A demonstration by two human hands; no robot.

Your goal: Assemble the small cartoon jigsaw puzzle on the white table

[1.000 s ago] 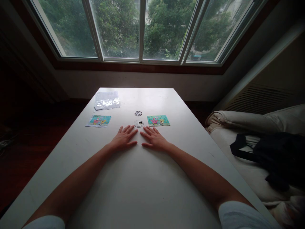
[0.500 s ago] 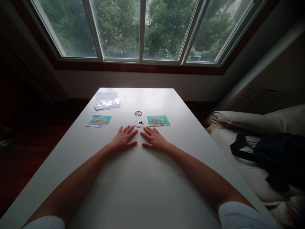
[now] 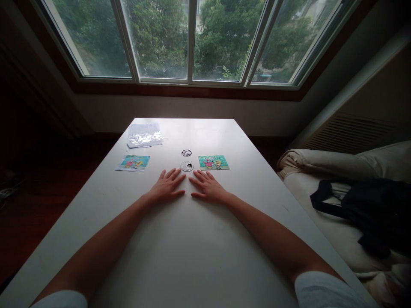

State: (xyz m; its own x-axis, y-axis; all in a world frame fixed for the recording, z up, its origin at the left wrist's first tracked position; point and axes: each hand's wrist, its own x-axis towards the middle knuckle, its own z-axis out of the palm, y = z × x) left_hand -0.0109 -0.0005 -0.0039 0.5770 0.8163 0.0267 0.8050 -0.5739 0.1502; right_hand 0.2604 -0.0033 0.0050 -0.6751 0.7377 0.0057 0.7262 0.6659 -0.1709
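My left hand [image 3: 166, 186] lies flat on the white table [image 3: 189, 248], fingers spread and holding nothing. Opposite it, my right hand [image 3: 208, 187] rests palm down in the same way, also without anything in it. Just beyond the fingertips lies a round, silvery disc [image 3: 185, 167] with a dark spot on it. A smaller dark-rimmed round piece [image 3: 186, 152] is behind that. To the right sits a colourful cartoon picture with a puzzle-like surface [image 3: 213, 162]. On the left is a similar cartoon picture on a sheet [image 3: 134, 163].
A clear plastic sleeve with papers [image 3: 144, 135] lies at the table's far left. Beyond the far edge is a wide window [image 3: 191, 81]. At the right stands a cream sofa [image 3: 308, 188] with a dark cloth item [image 3: 372, 209] on it.
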